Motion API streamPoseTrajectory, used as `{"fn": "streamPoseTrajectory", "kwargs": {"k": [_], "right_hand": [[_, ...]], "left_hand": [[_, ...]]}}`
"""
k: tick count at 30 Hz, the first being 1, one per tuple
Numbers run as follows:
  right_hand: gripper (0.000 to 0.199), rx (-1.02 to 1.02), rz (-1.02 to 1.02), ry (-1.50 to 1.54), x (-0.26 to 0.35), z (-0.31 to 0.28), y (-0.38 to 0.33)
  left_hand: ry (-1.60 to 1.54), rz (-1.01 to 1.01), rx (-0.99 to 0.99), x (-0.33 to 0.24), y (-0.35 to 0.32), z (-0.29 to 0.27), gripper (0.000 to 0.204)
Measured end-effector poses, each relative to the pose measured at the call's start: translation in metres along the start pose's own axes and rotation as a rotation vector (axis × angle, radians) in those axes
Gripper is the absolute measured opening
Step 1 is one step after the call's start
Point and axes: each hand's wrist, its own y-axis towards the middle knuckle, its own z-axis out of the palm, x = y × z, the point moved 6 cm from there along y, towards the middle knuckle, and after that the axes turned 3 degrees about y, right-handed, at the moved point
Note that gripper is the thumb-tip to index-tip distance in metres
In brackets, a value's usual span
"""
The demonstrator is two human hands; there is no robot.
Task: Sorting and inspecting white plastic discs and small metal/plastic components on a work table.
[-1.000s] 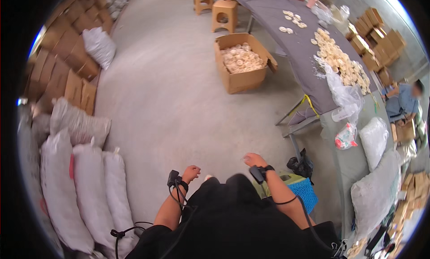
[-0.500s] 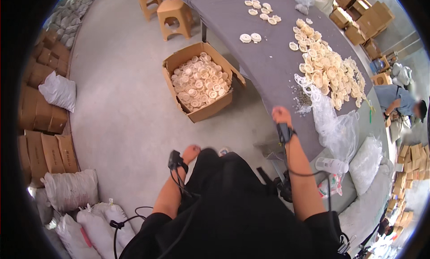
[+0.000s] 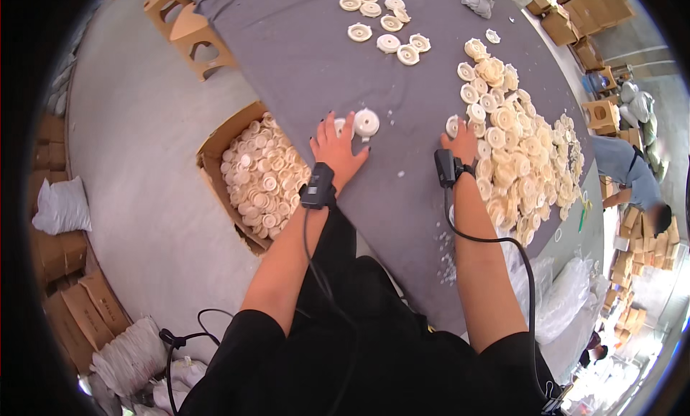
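Facing downward, the left hand [image 3: 338,156] splays its fingers [image 3: 331,127].

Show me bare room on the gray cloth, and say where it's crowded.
Bare gray cloth lies left of the loose far discs, toward the cloth's left edge. Another patch, with a few tiny pale bits, runs between the left hand and right hand. It's crowded to the right, where the disc pile spreads from the right hand outward.

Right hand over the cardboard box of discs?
No, the right hand is at the left edge of the cream disc pile on the grey-covered table.
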Motion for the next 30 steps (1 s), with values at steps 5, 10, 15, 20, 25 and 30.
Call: {"fn": "streamPoseTrajectory", "kwargs": {"k": [5, 10, 15, 20, 25, 30], "right_hand": [[0.032, 0.036, 0.185, 0.535, -0.020, 0.019, 0.009], [0.036, 0.290, 0.993, 1.439, -0.027, 0.020, -0.016], [0.034, 0.328, 0.652, 0.426, -0.052, 0.003, -0.002], [0.042, 0.086, 0.336, 0.209, 0.020, -0.018, 0.058], [0.079, 0.171, -0.106, 0.461, 0.120, 0.048, 0.137], [0.092, 0.303, -0.204, 0.160, 0.154, 0.097, 0.187]], "left_hand": [[0.051, 0.134, 0.050, 0.003, 0.040, 0.040, 0.050], [-0.077, 0.142, 0.056, 0.014, 0.056, 0.043, 0.047], [-0.154, 0.097, 0.064, 0.015, 0.079, 0.046, 0.036], [-0.256, -0.016, -0.014, 0.027, 0.108, 0.041, 0.023], [-1.121, -0.627, 0.242, 0.042, 0.173, 0.082, 0.021], [-0.671, -0.277, 0.076, 0.045, 0.279, 0.087, 0.028]]}}
